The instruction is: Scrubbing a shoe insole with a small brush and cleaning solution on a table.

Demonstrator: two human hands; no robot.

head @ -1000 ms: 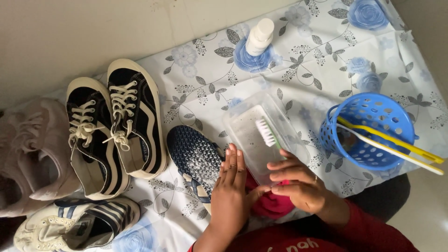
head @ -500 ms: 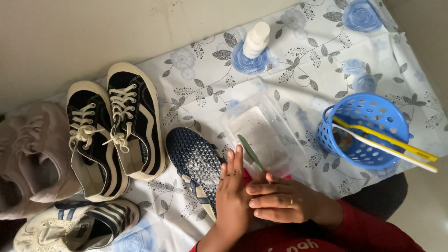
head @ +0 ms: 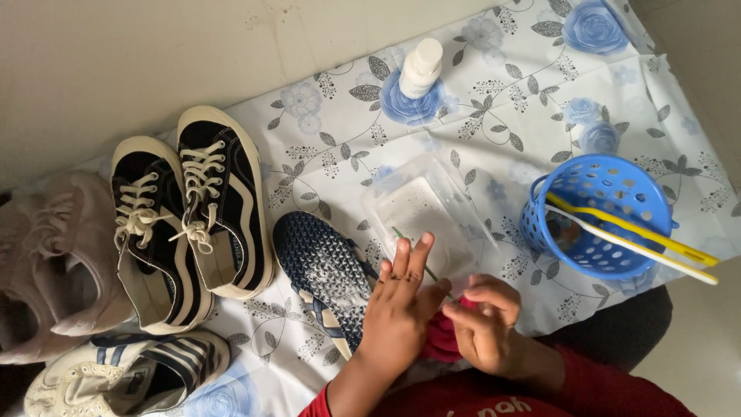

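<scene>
Head view: a dark blue sandal (head: 324, 266) lies sole-up on the floral cloth (head: 494, 100). Left hand (head: 397, 313), fingers straight, rests flat beside it. Right hand (head: 486, 320), curled, pinches a thin green-handled brush (head: 421, 262). Past the sandal sits a clear plastic tray (head: 424, 212); beside that, a blue basket (head: 598, 216).

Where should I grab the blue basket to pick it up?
Probably by the rim of the blue basket, coming from above on its far side. It stands upright with its mouth open, and the yellow stick and white stick poke out over the near right edge, so fingers have room there.
</scene>
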